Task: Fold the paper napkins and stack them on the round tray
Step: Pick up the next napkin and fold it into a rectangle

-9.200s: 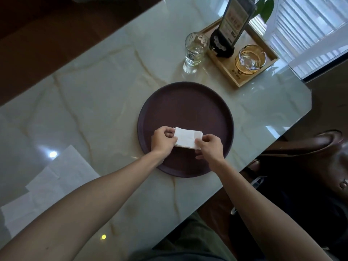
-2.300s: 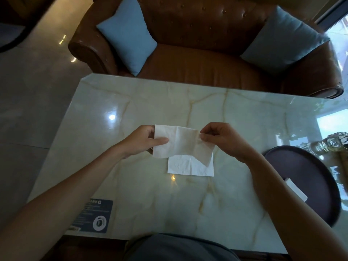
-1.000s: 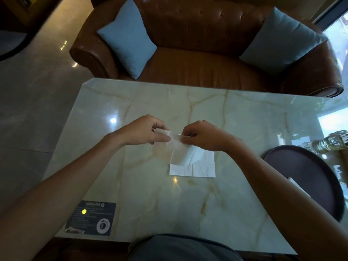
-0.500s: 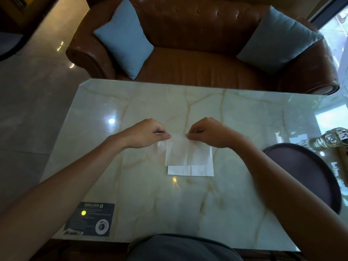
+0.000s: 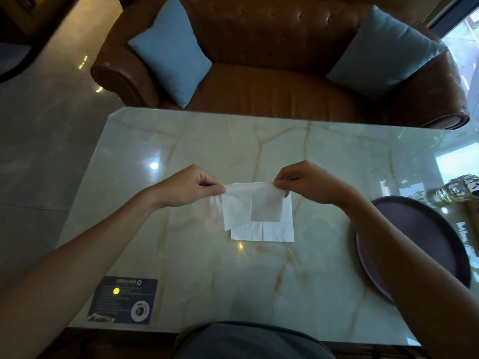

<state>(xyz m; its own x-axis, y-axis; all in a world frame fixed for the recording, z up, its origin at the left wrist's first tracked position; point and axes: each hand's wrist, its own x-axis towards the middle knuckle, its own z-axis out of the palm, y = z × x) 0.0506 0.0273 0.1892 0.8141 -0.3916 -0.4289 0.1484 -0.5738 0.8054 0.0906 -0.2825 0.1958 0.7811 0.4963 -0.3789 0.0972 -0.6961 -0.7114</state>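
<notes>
A thin white paper napkin (image 5: 237,208) hangs just above the marble table (image 5: 324,156), held by its top edge. My left hand (image 5: 190,186) pinches its left corner and my right hand (image 5: 304,182) pinches its right corner. The right part of the napkin is doubled over. Under it another white napkin (image 5: 269,231) lies flat on the table. The dark round tray (image 5: 414,229) sits at the right edge of the table, partly hidden by my right forearm.
A black card (image 5: 123,299) lies near the table's front left corner. A glass (image 5: 453,189) stands beyond the tray at the far right. Behind the table is a brown leather sofa (image 5: 272,81) with two blue cushions.
Since half a second ago my hands have lifted the napkin's top edge off the table and pulled it apart sideways. The napkin below has stayed where it was.
</notes>
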